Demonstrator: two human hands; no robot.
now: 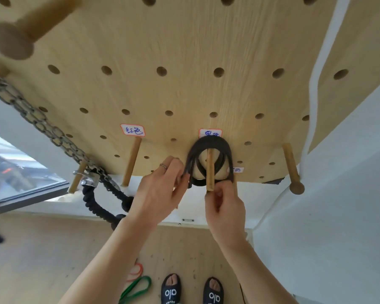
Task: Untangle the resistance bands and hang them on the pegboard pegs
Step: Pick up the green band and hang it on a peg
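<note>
Nearest me, down on the pale wooden floor [53,249] by my feet, a flat green rubber loop band [136,287] and a thinner red rubber band [136,269] lie just beside each other, the red partly hidden behind my left forearm; whether they are crossed I cannot tell. Those are not yet hung, and I judge I could tread on them if I step back without looking. Higher up, my left hand [156,191] pinches the left strands of the black rubber resistance band [208,144], fingers curled round them, while my right hand [225,202] pinches the right strands just under the tip of the light wooden dowel peg [210,170]. The black band is coiled in several loops over that peg, near the bottom edge of the pale wooden pegboard [184,51], below a small handwritten label [210,133]. The main risk, I think, is that the loops sit towards the free end of the peg: if I let go unevenly, or pull outward, a coil could slide off and drop the lot. The strands also look crossed, so a twist may stay locked in. Further left, a bare wooden peg [131,164] under another white paper label [132,129] waits, and beyond it a steel chain [35,119] hangs.
</note>
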